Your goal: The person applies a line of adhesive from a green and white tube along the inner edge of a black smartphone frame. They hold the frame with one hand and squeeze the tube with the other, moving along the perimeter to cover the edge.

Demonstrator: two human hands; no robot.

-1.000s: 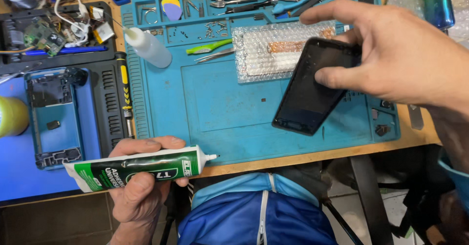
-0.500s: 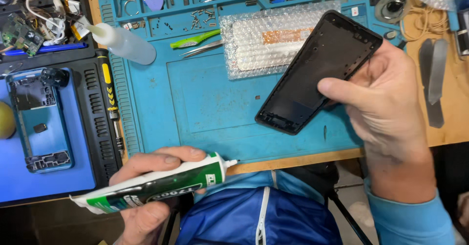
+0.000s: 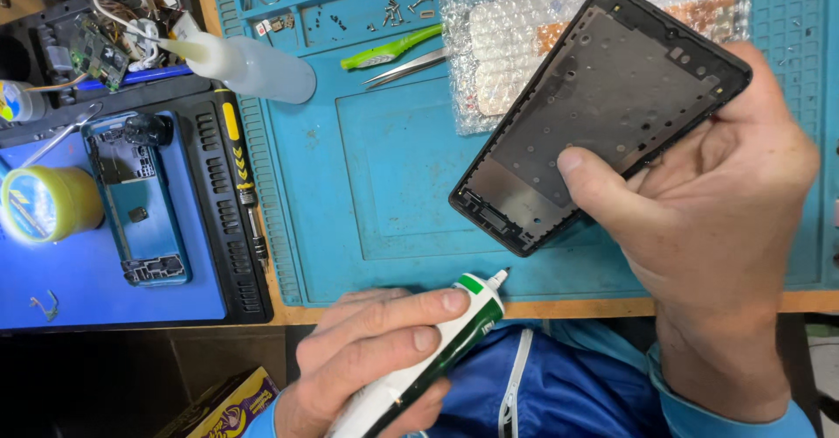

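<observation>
My right hand [image 3: 699, 219] grips a black phone frame [image 3: 594, 114] tilted over the blue work mat [image 3: 384, 167], thumb pressed on its inner face. At the table's near edge my left hand [image 3: 367, 351] holds a white and green glue tube [image 3: 428, 351]. The tube's nozzle points up-right, a short way below the frame's lower corner and not touching it.
A bubble-wrap sheet [image 3: 498, 45] lies under the frame's far end. Green tweezers [image 3: 393, 49], small screws, a clear squeeze bottle [image 3: 253, 66], a screwdriver [image 3: 240, 176], a blue phone body [image 3: 135, 202] on a lit blue pad, yellow tape roll [image 3: 48, 202] and a circuit board [image 3: 96, 49] sit left.
The view has closed in on the mat. My right hand brought the phone frame nearer and lower. The glue tube tilted so its nozzle now points toward the frame.
</observation>
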